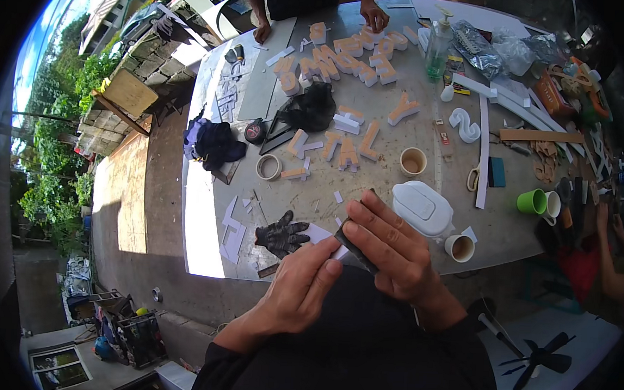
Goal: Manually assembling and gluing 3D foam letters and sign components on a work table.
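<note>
Close to my body, my left hand [296, 286] pinches a small white piece [341, 252], mostly hidden by the fingers. My right hand [397, 259] presses a dark, flat block [356, 247] against it, fingers stretched along the block's back. Beside my left hand lies a black glove [280, 234] on the table. Farther out stand loose cut-out letters with tan faces and white sides, among them a Y [403, 109] and an L [371, 143]. White offcuts [233, 237] rest left of the glove.
A co-worker's hands [373, 16] are at the table's far side, near more letters [340, 55]. Around my right lie a white lidded container [422, 208], cups [459, 248], a green mug [532, 201], scissors [473, 179] and a pump bottle [438, 50]. A fan [540, 361] stands lower right.
</note>
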`<state>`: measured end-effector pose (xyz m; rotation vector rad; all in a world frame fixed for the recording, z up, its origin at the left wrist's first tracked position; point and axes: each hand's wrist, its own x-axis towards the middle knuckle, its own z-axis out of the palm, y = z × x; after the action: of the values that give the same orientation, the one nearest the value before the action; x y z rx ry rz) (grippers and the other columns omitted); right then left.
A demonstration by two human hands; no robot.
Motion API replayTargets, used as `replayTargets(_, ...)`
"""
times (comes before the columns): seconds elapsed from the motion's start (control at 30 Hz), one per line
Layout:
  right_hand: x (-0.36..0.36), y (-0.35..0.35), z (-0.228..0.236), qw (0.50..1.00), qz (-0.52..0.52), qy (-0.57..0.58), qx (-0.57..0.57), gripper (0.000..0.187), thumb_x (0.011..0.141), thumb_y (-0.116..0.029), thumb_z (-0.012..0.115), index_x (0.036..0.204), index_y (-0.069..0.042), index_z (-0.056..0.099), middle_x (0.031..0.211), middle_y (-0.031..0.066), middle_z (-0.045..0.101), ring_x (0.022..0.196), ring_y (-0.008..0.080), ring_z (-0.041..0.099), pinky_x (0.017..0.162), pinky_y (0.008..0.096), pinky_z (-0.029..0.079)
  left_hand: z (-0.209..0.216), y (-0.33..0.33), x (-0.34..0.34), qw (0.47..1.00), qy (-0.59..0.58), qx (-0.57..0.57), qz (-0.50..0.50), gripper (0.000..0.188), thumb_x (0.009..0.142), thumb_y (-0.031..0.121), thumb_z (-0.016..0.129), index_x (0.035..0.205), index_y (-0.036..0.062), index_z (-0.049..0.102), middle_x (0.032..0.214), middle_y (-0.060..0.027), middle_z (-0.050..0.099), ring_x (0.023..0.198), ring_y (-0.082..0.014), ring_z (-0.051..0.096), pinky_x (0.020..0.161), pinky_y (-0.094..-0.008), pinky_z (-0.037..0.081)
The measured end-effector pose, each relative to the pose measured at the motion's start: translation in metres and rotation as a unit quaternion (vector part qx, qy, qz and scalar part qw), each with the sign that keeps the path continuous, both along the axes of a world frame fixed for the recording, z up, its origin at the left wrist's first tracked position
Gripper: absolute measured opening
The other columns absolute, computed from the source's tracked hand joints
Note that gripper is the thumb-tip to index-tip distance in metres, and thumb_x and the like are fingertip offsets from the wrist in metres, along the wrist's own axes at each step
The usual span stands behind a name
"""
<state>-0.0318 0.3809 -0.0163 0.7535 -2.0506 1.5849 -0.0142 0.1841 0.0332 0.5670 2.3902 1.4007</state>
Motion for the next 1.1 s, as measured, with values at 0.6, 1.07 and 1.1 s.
replayTargets(0.6, -0.007, 0.000, -0.011, 0.987, -0.022, 0.094, 0.126, 0.031, 0.092, -0.011, 0.058, 0.122, -0.010, 0.067, 0.136, 0.0093, 0.060, 0.134, 0.0245, 0.050, 0.114, 0.0470, 0.035, 0.009, 0.004, -0.008, 0.995, 0.094, -0.015, -0.020, 0.026, 0.097, 0.005, 0.051, 0.119, -0.0099, 0.051, 0.095, -0.0247, 0.060, 0.076, -0.0409, 0.057, 0.070, -0.0467, 0.045)
replayTargets(1.07, -0.018, 0.004, -0.009, 0.995, -0.011, 0.017, 0.098, 0.031, 0.094, -0.010, 0.056, 0.123, -0.005, 0.065, 0.136, 0.0128, 0.060, 0.132, 0.0266, 0.052, 0.114, 0.0443, 0.037, 0.006, 0.003, -0.012, 0.998, 0.050, -0.024, -0.004, 0.032, 0.097, 0.006, 0.051, 0.125, -0.0103, 0.050, 0.100, -0.0257, 0.062, 0.083, -0.0400, 0.060, 0.074, -0.0454, 0.047)
replayTargets(1.1, -0.019, 0.004, -0.009, 0.993, -0.009, 0.055, 0.103, 0.031, 0.094, -0.010, 0.056, 0.123, -0.005, 0.065, 0.136, 0.0128, 0.060, 0.132, 0.0266, 0.052, 0.114, 0.0443, 0.037, 0.006, 0.003, -0.013, 0.996, 0.087, -0.030, -0.004, 0.032, 0.098, 0.006, 0.051, 0.125, -0.0105, 0.050, 0.101, -0.0257, 0.062, 0.085, -0.0397, 0.061, 0.075, -0.0456, 0.047)
